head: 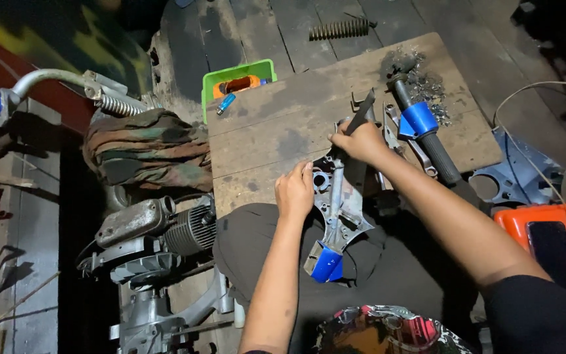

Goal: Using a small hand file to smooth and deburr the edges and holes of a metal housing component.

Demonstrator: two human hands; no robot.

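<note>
Head view: left hand (294, 190) lies open-fingered on the grey metal bracket (335, 216); right hand (360, 141) grips a dark tool (361, 115) closed-fisted. Tool slippage could nick the bracing fingers.

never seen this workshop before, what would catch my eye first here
At centre, both hands work on a grey metal part with a blue end lying across the lap: the left hand steadies it, the right hand grips a dark tool. Behind, a worn wooden board carries a blue-banded handle and metal shavings; a green tray stands at its far left corner.
</note>
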